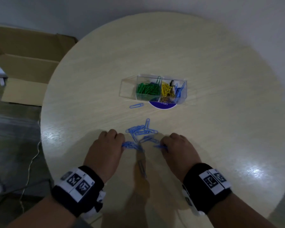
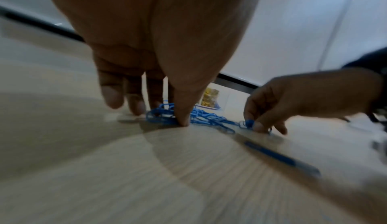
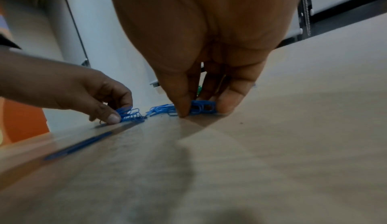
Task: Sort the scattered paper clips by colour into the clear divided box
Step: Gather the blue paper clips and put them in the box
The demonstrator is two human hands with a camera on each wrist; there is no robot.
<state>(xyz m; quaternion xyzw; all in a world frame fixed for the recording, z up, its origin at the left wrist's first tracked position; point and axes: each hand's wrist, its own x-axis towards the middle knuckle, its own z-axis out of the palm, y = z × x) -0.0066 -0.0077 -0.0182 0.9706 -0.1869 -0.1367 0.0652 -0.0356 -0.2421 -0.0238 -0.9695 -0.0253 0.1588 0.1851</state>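
A heap of blue paper clips [image 1: 142,130] lies on the round table [image 1: 204,66] just beyond both hands. My left hand [image 1: 111,140] pinches a bunch of blue clips [image 2: 161,116] between thumb and fingers, low on the tabletop. My right hand [image 1: 173,142] pinches a few blue clips [image 3: 202,107] against the surface too. One blue clip [image 1: 136,105] lies alone near the clear divided box [image 1: 127,87]. The box holds green clips [image 1: 147,90], yellow clips [image 1: 165,89] and blue clips [image 1: 179,92] in separate compartments; its left compartment looks empty.
A blue pen [image 1: 142,167] lies on the table between my wrists, pointing at the heap. A round blue and white sticker [image 1: 162,105] sits under the box's near side. Cardboard boxes [image 1: 28,63] stand on the floor to the left of the table.
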